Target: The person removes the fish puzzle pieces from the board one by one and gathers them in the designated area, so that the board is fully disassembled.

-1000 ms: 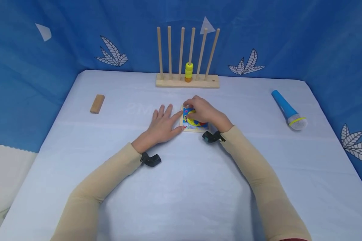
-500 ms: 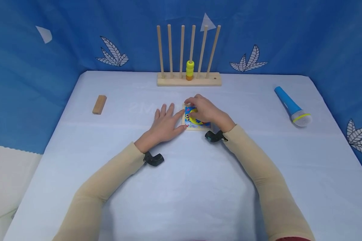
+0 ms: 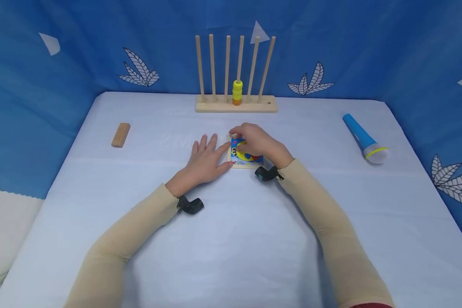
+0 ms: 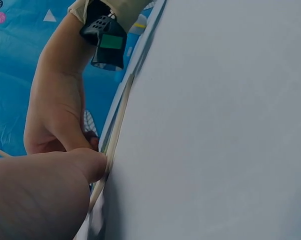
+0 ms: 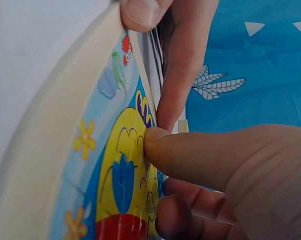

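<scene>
Centrally on the surface (image 3: 231,239): fish board (image 3: 244,159), beneath right hand (image 3: 256,141), thumb on face, pinch indeterminate; left hand (image 3: 202,166), fingers spread, touching board's left edge.

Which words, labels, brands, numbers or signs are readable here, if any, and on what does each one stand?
None can be read with certainty.
White tabletop: faint letter-like marks beyond the left hand, too pale to read.
Picture board: drawings, no lettering on the visible part.
Blue microphone: no readable label.
</scene>
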Demonstrator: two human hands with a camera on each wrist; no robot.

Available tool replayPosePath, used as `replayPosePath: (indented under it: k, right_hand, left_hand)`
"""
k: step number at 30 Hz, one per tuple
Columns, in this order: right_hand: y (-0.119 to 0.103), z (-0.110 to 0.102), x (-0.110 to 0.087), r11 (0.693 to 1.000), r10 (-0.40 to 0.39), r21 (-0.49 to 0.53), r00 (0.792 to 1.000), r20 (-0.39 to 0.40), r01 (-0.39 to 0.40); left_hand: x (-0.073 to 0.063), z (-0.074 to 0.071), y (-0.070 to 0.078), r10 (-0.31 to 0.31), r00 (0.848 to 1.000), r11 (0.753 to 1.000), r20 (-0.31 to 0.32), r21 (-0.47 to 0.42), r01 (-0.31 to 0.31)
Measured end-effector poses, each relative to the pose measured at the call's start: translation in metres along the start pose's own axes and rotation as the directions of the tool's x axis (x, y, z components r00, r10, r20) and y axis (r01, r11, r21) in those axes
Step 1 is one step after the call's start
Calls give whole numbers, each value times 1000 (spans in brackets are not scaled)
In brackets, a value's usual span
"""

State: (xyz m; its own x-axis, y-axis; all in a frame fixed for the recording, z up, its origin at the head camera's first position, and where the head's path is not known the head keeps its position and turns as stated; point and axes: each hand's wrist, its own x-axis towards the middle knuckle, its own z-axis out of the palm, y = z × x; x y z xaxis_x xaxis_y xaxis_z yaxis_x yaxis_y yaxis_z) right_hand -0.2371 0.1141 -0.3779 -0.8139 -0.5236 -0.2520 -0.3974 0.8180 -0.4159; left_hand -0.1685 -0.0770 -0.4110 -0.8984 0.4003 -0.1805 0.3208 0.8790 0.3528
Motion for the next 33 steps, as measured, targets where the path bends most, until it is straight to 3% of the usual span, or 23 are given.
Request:
replayPosePath:
  k: [9, 21, 33]
  right_hand:
    - [4, -1, 7, 999, 11, 33, 998, 55, -12]
    - [3, 1, 5, 999, 21, 46, 1000, -6, -21]
    - [4, 0, 3, 996, 4, 89, 1000, -14, -3]
  left_hand:
    - [-2, 0, -2, 15, 1000, 1000, -8, -10, -15]
    - [-2, 0, -3, 20, 1000, 1000, -18, -2, -20]
    - [-1, 3, -5, 18, 999, 1000, -31, 2, -18]
